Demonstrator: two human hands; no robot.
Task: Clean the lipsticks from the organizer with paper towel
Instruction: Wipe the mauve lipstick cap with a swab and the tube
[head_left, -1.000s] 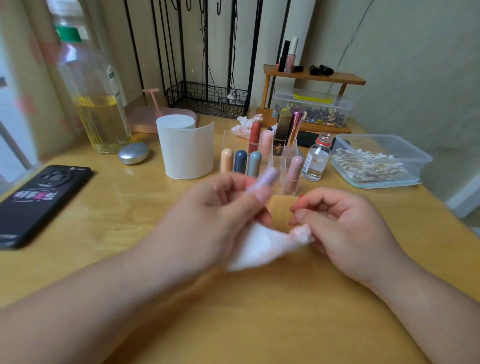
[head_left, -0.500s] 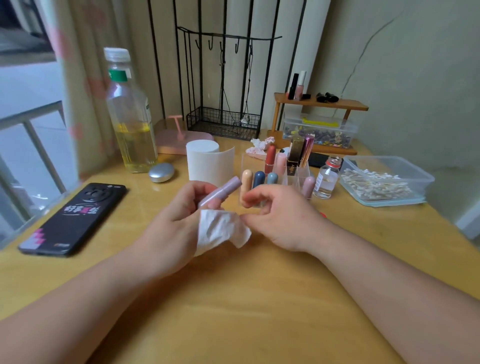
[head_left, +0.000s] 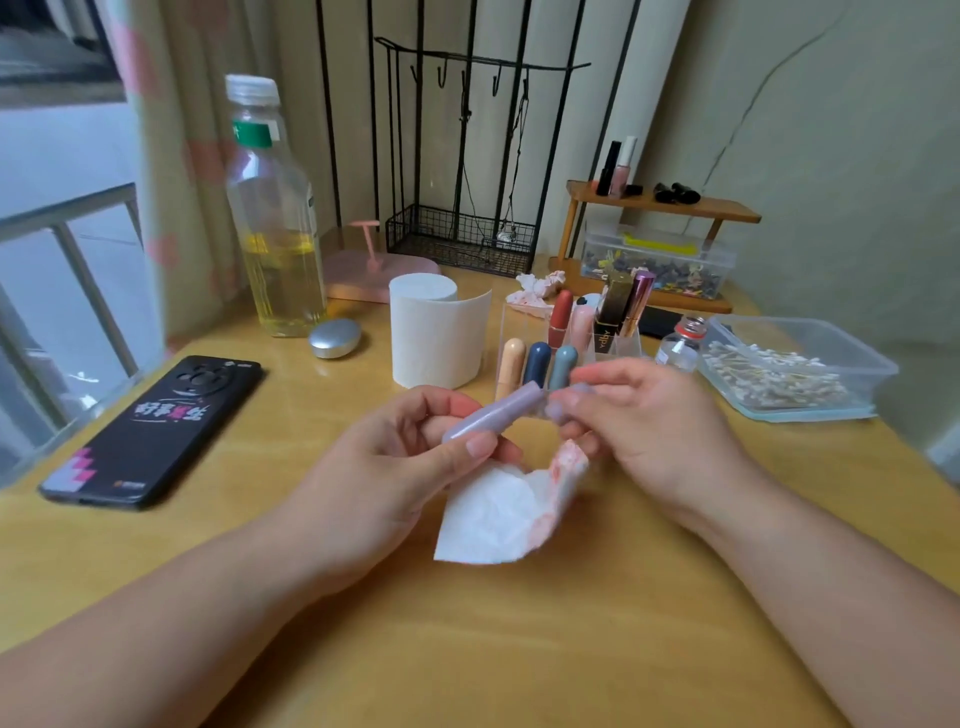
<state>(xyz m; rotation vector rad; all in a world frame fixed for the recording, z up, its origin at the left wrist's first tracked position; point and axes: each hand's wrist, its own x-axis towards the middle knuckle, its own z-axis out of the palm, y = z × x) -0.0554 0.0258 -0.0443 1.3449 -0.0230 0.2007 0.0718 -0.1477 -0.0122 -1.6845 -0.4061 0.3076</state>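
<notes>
A wooden table (head_left: 571, 649) is carrying the whole job, and one lipstick is being handled out in front of the organizer (head_left: 519, 325).

One paper towel roll (head_left: 436, 332) is standing just left of the clear organizer, where seven lipsticks are standing upright: three in front, four behind. The left hand (head_left: 395, 467) is holding the eighth, a lilac lipstick (head_left: 498, 418), low over the table near the organizer. Its fingers (head_left: 478, 447) are curling round the near end, while the right hand (head_left: 639, 431) is pinching the far end. One torn paper towel (head_left: 493, 514), pink-stained along its edge, is hanging between the palms, and which hand is gripping it is unclear. One crumpled, stained wad (head_left: 537, 291) is lying behind the organizer. The step in hand is probably uncapping or recapping, though blur is hiding which. The next move is likely calling for a steady pull or push along the tube, with the towel kept ready.
</notes>
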